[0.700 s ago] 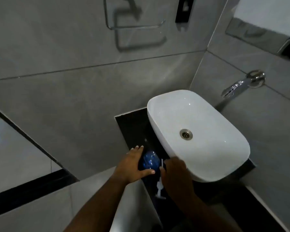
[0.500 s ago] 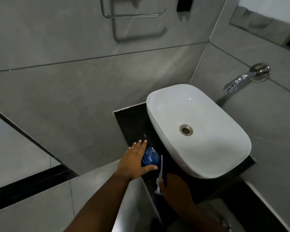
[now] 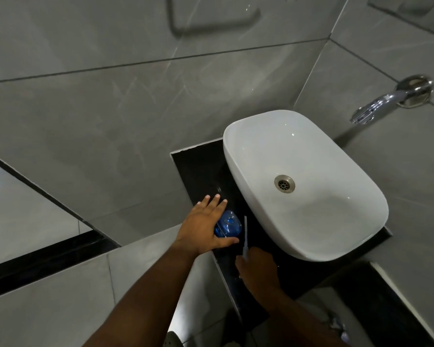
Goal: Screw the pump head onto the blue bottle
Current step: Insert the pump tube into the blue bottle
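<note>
The blue bottle (image 3: 229, 224) stands on the black counter (image 3: 201, 161) just left of the white basin. My left hand (image 3: 203, 229) wraps its left side, thumb in front, fingers stretched along its far side. My right hand (image 3: 257, 267) is lower on the counter, closed around the pump head. Only the white dip tube (image 3: 245, 234) shows, sticking up from my fist to the right of the bottle. The tube is outside the bottle's mouth.
A white oval basin (image 3: 331, 221) with a metal drain (image 3: 284, 183) fills the counter's right part. A chrome wall spout (image 3: 376, 106) juts out above it. Grey tiled walls stand behind and to the left.
My right hand drew back from beside the bottle toward me along the counter, taking the pump head with it. My left hand stayed on the bottle. The view dipped.
</note>
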